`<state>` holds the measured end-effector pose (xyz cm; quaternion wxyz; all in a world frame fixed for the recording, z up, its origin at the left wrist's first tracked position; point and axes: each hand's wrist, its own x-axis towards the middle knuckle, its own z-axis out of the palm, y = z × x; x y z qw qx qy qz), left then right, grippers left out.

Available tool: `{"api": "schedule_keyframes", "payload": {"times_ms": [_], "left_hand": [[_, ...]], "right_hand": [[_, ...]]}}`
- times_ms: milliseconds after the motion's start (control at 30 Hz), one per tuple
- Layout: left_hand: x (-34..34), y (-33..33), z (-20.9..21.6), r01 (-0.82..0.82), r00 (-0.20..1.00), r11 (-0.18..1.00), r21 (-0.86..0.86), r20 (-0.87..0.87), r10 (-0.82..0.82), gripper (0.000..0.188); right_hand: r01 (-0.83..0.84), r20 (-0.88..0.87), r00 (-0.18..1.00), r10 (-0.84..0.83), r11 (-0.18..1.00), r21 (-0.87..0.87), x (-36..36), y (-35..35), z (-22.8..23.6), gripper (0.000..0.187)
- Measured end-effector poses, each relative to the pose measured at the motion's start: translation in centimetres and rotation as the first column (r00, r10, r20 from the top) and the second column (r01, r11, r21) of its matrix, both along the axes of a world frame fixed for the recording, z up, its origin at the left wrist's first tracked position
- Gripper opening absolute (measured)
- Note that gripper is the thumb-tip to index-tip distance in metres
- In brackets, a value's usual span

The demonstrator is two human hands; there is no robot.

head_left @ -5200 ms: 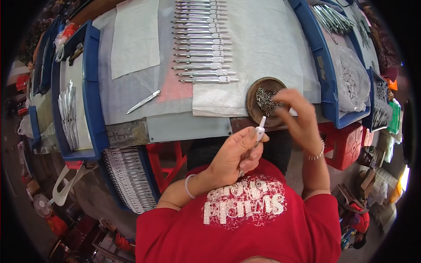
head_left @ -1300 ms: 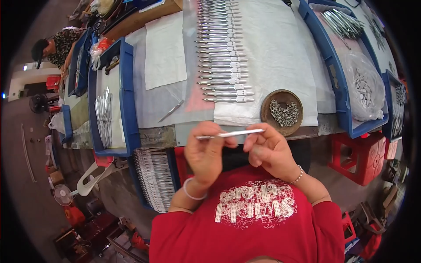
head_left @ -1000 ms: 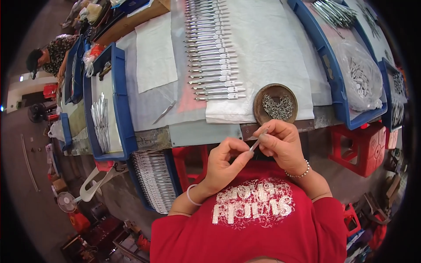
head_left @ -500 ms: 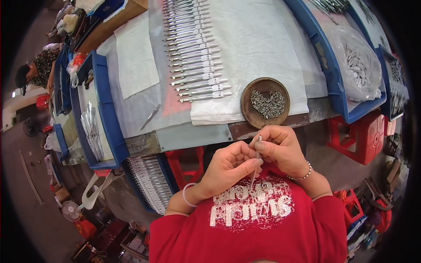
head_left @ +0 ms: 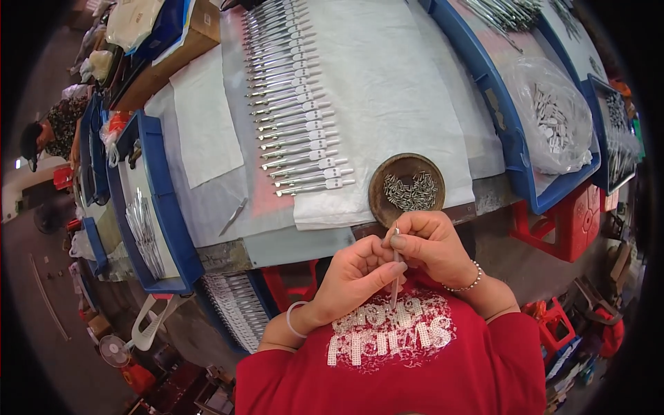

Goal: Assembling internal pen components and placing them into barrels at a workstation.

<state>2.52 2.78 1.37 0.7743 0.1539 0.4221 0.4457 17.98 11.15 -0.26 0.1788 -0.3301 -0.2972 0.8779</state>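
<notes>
Close to my chest, both hands hold one slender silver metal piece (head_left: 394, 296), kept roughly upright. My left hand (head_left: 361, 275) is closed, its thumb and fingers pinching the middle of the piece. My right hand (head_left: 430, 243) pinches the upper end; whether a small part is also between those fingertips is hidden. Just beyond my hands, a round brown bowl (head_left: 377, 194) at the table's edge holds many small metal pins or rivets (head_left: 413, 191). A long row of slender silver metal tools (head_left: 304, 126) with flat paler ends lies on white cloth beyond, to the left.
A loose blade-like metal piece (head_left: 233, 216) lies near the table edge. Blue trays (head_left: 166, 200) stand left; another blue tray (head_left: 515, 152) at right carries a plastic bag (head_left: 553, 124) of metal parts. Red stools (head_left: 564, 225) stand below. A person (head_left: 62, 128) is at far left.
The view has shifted, so the table, row and bowl sit lower in the picture. Both hands keep their pinch on the slender metal piece, close together as before.
</notes>
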Motion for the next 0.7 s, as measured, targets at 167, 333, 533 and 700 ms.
{"api": "schedule_keyframes", "payload": {"times_ms": [167,333,533,700], "left_hand": [[-2.7,1.8,2.9,0.086,0.513,0.853,0.515,-0.757,0.405,0.025],[-1.9,1.7,9.1,-0.030,0.677,0.590,0.807,-0.418,0.606,0.037],[0.3,-6.5,12.7,0.020,0.581,0.190,0.982,-0.166,0.796,0.039],[-0.7,-7.3,14.4,0.052,0.550,-0.130,0.990,0.080,0.832,0.041]], "right_hand": [[0.004,-0.022,1.000,-0.005,0.998,-0.057,0.0,0.7,0.3,0.013],[-0.011,-0.010,1.000,0.012,1.000,0.012,-0.5,0.5,0.7,0.012],[-0.005,0.018,1.000,0.004,1.000,0.027,-0.6,-0.3,1.3,0.012],[0.002,-0.008,1.000,-0.002,0.999,0.040,0.5,-0.3,0.5,0.011]]}}
